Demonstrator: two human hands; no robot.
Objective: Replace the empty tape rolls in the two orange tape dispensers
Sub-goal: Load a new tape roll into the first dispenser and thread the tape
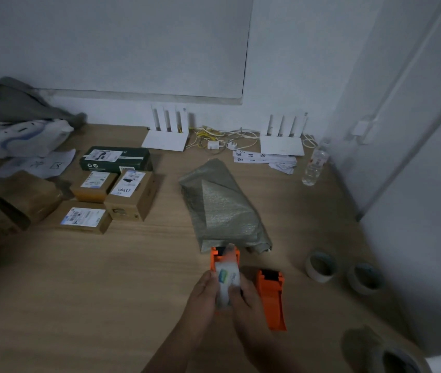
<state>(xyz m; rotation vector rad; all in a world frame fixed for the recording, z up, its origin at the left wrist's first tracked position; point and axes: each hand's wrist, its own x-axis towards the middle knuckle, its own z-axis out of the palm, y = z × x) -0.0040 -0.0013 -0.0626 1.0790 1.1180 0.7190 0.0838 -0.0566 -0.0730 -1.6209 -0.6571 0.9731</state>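
Observation:
Both my hands hold one orange tape dispenser (224, 258) over the wooden table (106, 292). My left hand (203, 294) grips its left side and my right hand (242, 297) its right side, around a clear tape roll (226, 278) with a printed label that sits in the dispenser. A second orange tape dispenser (271, 297) lies on the table just right of my right hand, with no roll visible in it. Two tape rolls (320, 265) (364, 277) lie flat further right. Another roll (396, 356) shows at the bottom right corner.
A grey padded mailer bag (222, 205) lies just beyond the held dispenser. Several cardboard parcels (133, 195) sit at the left. Two white routers (165, 138) (282, 144), cables, papers and a water bottle (316, 165) stand along the back wall. The table's right edge meets a white wall.

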